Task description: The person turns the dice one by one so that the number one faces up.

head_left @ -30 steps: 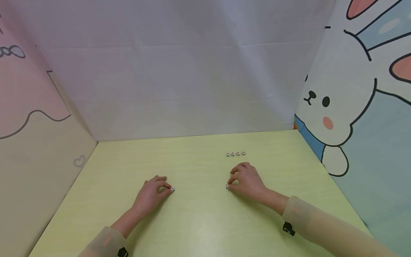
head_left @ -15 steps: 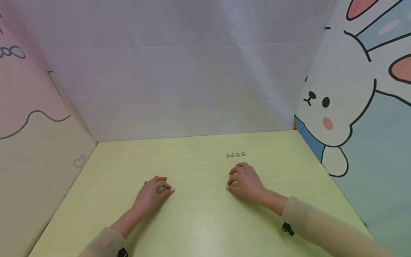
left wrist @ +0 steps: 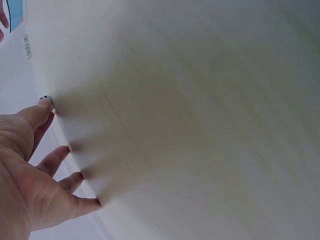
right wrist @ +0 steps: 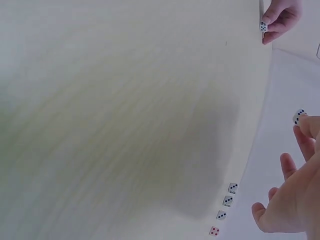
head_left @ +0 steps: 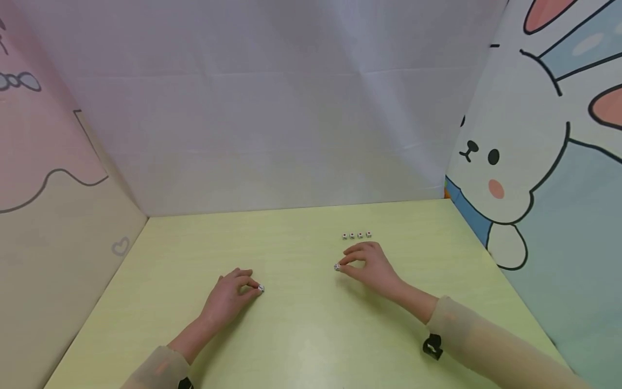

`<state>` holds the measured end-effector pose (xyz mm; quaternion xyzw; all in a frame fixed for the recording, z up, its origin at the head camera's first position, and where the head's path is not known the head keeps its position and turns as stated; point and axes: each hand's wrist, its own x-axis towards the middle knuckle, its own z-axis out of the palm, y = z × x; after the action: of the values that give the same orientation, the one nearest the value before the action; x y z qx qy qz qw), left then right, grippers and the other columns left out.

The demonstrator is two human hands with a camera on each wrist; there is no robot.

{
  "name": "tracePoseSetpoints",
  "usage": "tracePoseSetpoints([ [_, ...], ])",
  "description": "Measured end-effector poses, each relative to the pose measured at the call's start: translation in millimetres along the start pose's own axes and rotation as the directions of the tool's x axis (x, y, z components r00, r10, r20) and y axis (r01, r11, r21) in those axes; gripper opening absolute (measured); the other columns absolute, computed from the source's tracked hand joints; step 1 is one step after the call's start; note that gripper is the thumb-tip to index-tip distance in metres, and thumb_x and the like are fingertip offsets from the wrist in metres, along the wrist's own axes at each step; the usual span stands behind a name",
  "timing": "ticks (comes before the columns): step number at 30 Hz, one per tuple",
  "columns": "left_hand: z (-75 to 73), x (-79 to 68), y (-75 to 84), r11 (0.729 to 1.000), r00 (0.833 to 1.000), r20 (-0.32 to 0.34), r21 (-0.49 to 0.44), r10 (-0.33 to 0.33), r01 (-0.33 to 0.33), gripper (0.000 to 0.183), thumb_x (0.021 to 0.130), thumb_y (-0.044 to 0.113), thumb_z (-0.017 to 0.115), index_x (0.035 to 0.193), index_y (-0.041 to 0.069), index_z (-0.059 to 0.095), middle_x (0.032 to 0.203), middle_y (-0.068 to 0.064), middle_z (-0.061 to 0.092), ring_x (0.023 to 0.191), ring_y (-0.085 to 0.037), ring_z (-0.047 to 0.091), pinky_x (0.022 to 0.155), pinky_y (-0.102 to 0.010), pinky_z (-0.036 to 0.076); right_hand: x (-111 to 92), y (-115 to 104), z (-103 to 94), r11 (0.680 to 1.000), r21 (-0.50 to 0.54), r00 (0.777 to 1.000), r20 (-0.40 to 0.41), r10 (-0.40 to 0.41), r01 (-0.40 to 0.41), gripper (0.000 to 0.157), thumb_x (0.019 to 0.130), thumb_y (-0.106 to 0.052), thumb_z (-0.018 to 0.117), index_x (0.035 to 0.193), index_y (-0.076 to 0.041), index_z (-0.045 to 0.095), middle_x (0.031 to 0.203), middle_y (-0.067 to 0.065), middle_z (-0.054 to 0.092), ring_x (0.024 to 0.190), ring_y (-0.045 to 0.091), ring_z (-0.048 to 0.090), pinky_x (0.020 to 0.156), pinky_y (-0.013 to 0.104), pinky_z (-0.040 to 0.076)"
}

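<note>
While the left hand (head_left: 227, 300) pinches one die (head_left: 261, 288) between thumb and forefinger, low over the middle of the desk (head_left: 301, 335), the right hand (head_left: 371, 270) pinches a second die (head_left: 337, 267) the same way, clear of the desk and closer to its far edge. Whether the first die touches the desk is hard to tell. Four more dice (head_left: 360, 235) sit in a short, straight row (small gaps between them) near the far edge, towards the far right corner. Along the right edge stands a panel with a rabbit (head_left: 515, 146).
</note>
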<state>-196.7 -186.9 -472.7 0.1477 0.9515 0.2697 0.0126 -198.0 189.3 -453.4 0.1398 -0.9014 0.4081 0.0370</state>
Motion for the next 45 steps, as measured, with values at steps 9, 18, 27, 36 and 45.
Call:
tracePoseSetpoints([
  [9, 0.7, 0.1, -1.2, 1.0, 1.0, -0.003, 0.015, 0.003, -0.003, 0.005, 0.092, 0.023, 0.079, 0.096, 0.02, 0.078, 0.139, -0.017, 0.062, 0.142, -0.046, 0.041, 0.114, -0.073, 0.018, -0.4, 2.9, 1.7, 0.985, 0.145, 0.996, 0.016, 0.093, -0.095, 0.011, 0.09, -0.028, 0.081, 0.1, -0.022, 0.082, 0.127, 0.003, 0.066, 0.134, 0.032, 0.041, 0.112, 0.058, 0.03],
  [18, 1.1, -0.5, -0.9, 1.0, 1.0, -0.005, 0.021, 0.007, -0.007, 0.006, 0.092, 0.023, 0.079, 0.096, 0.019, 0.078, 0.139, -0.018, 0.062, 0.141, -0.046, 0.041, 0.114, -0.073, 0.019, -2.4, 5.5, 2.3, 0.981, 0.149, 0.992, 0.025, 0.125, -0.127, 0.013, 0.09, -0.029, 0.08, 0.101, -0.021, 0.083, 0.128, 0.006, 0.067, 0.133, 0.033, 0.042, 0.111, 0.058, 0.03],
  [27, 0.7, 0.1, -0.5, 1.0, 1.0, -0.008, 0.018, 0.009, -0.009, 0.006, 0.092, 0.023, 0.079, 0.096, 0.019, 0.078, 0.139, -0.017, 0.062, 0.142, -0.046, 0.041, 0.114, -0.073, 0.019, -9.0, 17.5, 15.8, 0.992, 0.035, 0.992, 0.043, 0.118, -0.12, 0.006, 0.087, -0.024, 0.084, 0.093, -0.024, 0.083, 0.12, 0.005, 0.07, 0.128, 0.036, 0.043, 0.107, 0.054, 0.034],
  [36, -0.8, 0.0, 1.7, 1.0, 1.0, -0.004, 0.02, 0.003, -0.003, 0.006, 0.092, 0.022, 0.079, 0.096, 0.019, 0.078, 0.139, -0.017, 0.062, 0.142, -0.045, 0.041, 0.114, -0.073, 0.018, -15.9, 22.3, 25.6, 0.992, -0.009, 0.991, 0.039, 0.127, -0.127, 0.01, 0.084, -0.027, 0.087, 0.086, -0.035, 0.081, 0.116, -0.006, 0.065, 0.132, 0.03, 0.038, 0.108, 0.048, 0.038],
  [45, -1.5, 1.9, 1.3, 1.0, 1.0, -0.001, 0.028, 0.011, -0.011, 0.005, 0.092, 0.023, 0.078, 0.096, 0.019, 0.078, 0.14, -0.017, 0.061, 0.142, -0.045, 0.041, 0.114, -0.073, 0.018, -18.2, 25.5, 24.8, 0.995, -0.095, 0.998, 0.041, 0.037, -0.033, 0.006, 0.085, -0.027, 0.086, 0.086, -0.031, 0.081, 0.118, -0.001, 0.066, 0.129, 0.033, 0.041, 0.106, 0.05, 0.041],
])
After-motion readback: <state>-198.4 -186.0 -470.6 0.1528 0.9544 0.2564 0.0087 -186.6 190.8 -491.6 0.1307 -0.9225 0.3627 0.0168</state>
